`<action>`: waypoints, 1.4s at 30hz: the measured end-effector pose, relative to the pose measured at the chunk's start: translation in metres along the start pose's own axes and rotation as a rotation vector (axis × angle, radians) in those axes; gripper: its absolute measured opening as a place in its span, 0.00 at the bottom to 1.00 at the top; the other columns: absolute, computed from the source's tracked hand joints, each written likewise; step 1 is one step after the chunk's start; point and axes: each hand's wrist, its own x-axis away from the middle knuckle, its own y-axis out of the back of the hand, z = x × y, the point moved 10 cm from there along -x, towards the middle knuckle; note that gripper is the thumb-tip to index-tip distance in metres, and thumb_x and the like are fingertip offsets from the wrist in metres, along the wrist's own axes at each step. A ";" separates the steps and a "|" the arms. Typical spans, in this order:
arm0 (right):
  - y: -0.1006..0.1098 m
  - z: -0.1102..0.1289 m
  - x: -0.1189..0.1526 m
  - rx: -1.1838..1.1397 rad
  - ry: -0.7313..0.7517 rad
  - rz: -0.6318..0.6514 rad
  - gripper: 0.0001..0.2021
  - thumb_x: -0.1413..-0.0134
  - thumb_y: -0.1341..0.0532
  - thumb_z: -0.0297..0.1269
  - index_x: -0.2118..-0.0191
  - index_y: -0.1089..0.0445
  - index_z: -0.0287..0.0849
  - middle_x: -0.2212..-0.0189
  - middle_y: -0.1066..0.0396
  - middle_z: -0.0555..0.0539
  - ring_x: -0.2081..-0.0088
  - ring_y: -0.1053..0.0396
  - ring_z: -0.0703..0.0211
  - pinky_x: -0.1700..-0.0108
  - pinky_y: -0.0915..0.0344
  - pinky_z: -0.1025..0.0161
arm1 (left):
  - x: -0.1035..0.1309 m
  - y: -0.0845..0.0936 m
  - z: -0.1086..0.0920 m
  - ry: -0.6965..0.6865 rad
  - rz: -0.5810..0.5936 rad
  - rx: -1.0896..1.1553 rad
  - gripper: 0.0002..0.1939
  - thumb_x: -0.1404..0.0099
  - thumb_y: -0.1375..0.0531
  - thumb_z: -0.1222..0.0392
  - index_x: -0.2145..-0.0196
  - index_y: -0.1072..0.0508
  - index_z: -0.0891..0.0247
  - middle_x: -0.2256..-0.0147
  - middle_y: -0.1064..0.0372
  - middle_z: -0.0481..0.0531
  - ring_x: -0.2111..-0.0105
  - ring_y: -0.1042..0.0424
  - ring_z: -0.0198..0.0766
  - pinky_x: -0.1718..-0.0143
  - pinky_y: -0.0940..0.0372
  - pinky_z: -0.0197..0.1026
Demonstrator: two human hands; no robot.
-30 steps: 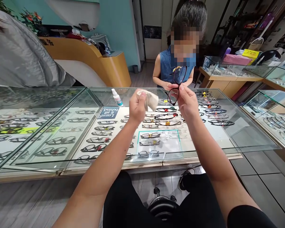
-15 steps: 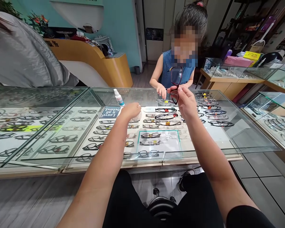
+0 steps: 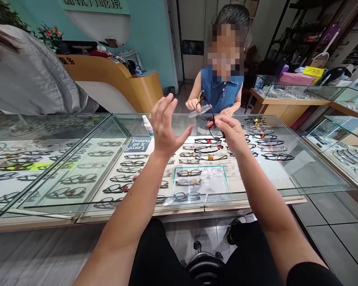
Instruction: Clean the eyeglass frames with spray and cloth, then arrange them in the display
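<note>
Raised above the glass counter, my left hand (image 3: 166, 129) has its fingers and thumb spread and holds nothing. My right hand (image 3: 231, 133) pinches a pair of eyeglasses (image 3: 208, 118) with a dark, reddish frame, held tilted over the counter. One hand (image 3: 192, 104) of the person across the counter is close behind these glasses, by a clear pair whose outline partly overlaps them; I cannot tell whether that hand grips it. A white spray bottle (image 3: 148, 125) stands on the glass behind my left hand, its lower part partly covered.
Under the glass of the display counter (image 3: 244, 191), several rows of spectacles lie on white boards. A dark card with lettering (image 3: 137, 144) sits at the left. Another person in a grey top (image 3: 38, 75) leans over the far left. More display cases (image 3: 286, 101) stand at the right.
My left hand has risen from low over the counter and opened. My right hand has lowered and tilted the eyeglasses. The person opposite has drawn one hand back and up, beside the clear glasses.
</note>
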 end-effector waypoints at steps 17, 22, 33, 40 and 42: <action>-0.008 0.067 0.017 0.470 0.354 -0.062 0.16 0.27 0.35 0.55 0.51 0.19 0.47 0.53 0.17 0.43 0.50 0.21 0.46 0.42 0.25 0.44 | 0.015 0.029 -0.044 -0.133 -0.219 0.069 0.39 0.32 0.31 0.24 0.38 0.24 0.56 0.43 0.18 0.60 0.40 0.19 0.58 0.35 0.29 0.62; -0.010 0.071 0.031 0.687 0.504 -0.269 0.28 0.30 0.33 0.59 0.33 0.31 0.50 0.40 0.24 0.38 0.40 0.24 0.38 0.36 0.25 0.35 | 0.019 0.052 -0.033 -0.001 -0.412 0.077 0.41 0.33 0.30 0.25 0.36 0.27 0.56 0.42 0.21 0.61 0.40 0.22 0.58 0.38 0.27 0.62; -0.007 0.043 0.037 0.693 0.380 -0.405 0.28 0.26 0.36 0.59 0.29 0.33 0.52 0.38 0.26 0.37 0.41 0.23 0.40 0.43 0.20 0.38 | 0.022 0.036 -0.014 0.176 -0.345 0.129 0.46 0.35 0.29 0.23 0.32 0.27 0.56 0.40 0.29 0.63 0.35 0.29 0.60 0.37 0.28 0.59; -0.005 0.036 0.035 0.632 0.237 -0.416 0.28 0.27 0.36 0.62 0.31 0.30 0.54 0.39 0.25 0.37 0.39 0.25 0.37 0.38 0.23 0.35 | 0.025 0.028 -0.014 0.175 -0.338 0.082 0.42 0.28 0.34 0.25 0.29 0.33 0.53 0.42 0.27 0.62 0.42 0.23 0.56 0.42 0.27 0.59; -0.006 0.036 0.034 0.645 0.248 -0.423 0.27 0.26 0.37 0.62 0.32 0.29 0.54 0.40 0.25 0.37 0.40 0.25 0.38 0.39 0.23 0.36 | 0.026 0.024 -0.011 0.190 -0.334 0.098 0.41 0.28 0.35 0.26 0.29 0.34 0.53 0.41 0.28 0.62 0.43 0.23 0.55 0.41 0.28 0.59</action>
